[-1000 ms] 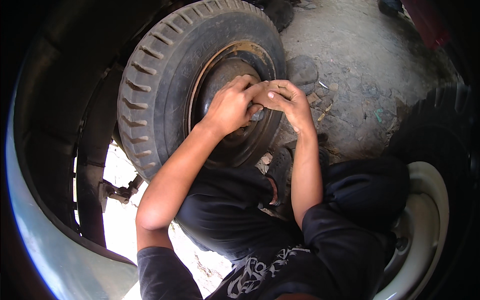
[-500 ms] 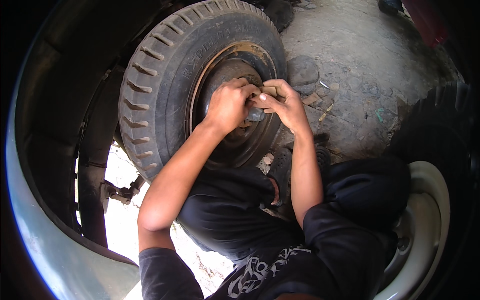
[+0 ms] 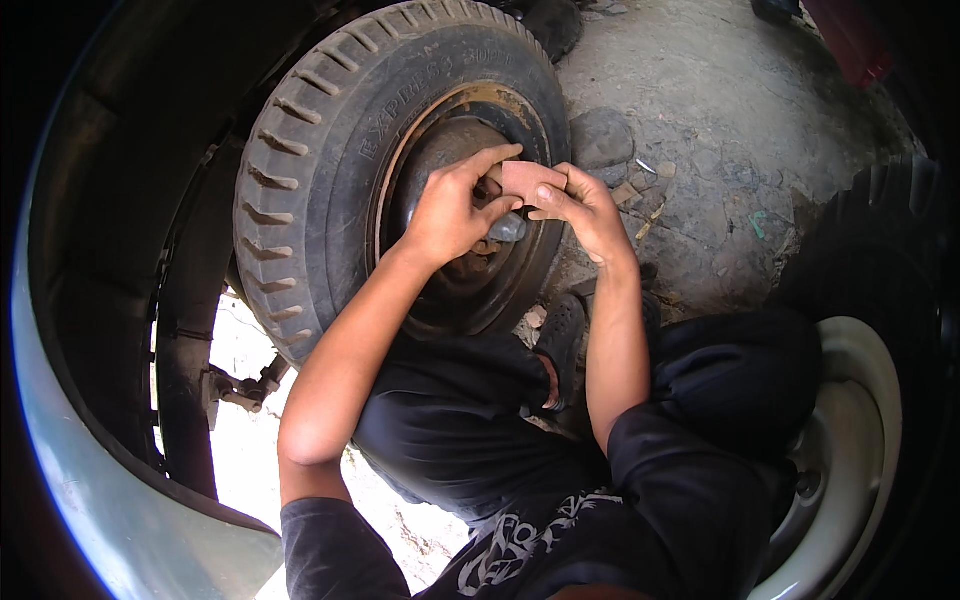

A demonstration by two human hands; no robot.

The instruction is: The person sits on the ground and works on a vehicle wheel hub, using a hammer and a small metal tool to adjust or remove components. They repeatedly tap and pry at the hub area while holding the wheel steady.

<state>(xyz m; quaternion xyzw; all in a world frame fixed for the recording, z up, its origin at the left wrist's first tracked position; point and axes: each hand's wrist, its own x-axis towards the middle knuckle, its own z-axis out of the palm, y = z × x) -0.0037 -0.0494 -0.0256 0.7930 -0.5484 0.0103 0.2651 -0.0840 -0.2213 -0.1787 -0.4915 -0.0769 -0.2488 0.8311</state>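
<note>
My right hand (image 3: 588, 212) pinches a small reddish-brown piece of sandpaper (image 3: 527, 182) between thumb and fingers, its flat face turned up. Just left of it, my left hand (image 3: 455, 207) is open, with thumb and forefinger spread on either side of the sheet's left end. I cannot tell whether they touch it. Both hands are in front of the hub of a large black tyre (image 3: 345, 180) on a rusty rim (image 3: 462, 97). A shiny greyish piece (image 3: 507, 229) shows at the hub under the hands; its kind is unclear.
A pale curved fender (image 3: 130, 500) arches along the left, with dark metal framework (image 3: 185, 330) behind it. On the rough ground right of the tyre lie a flat stone (image 3: 603, 138), a white stick (image 3: 646, 167) and small scraps. Another wheel (image 3: 850, 440) stands close at my right.
My left hand has come away from the folded-looking sheet and its fingers have spread. The sandpaper now shows its reddish face, held in my right hand.
</note>
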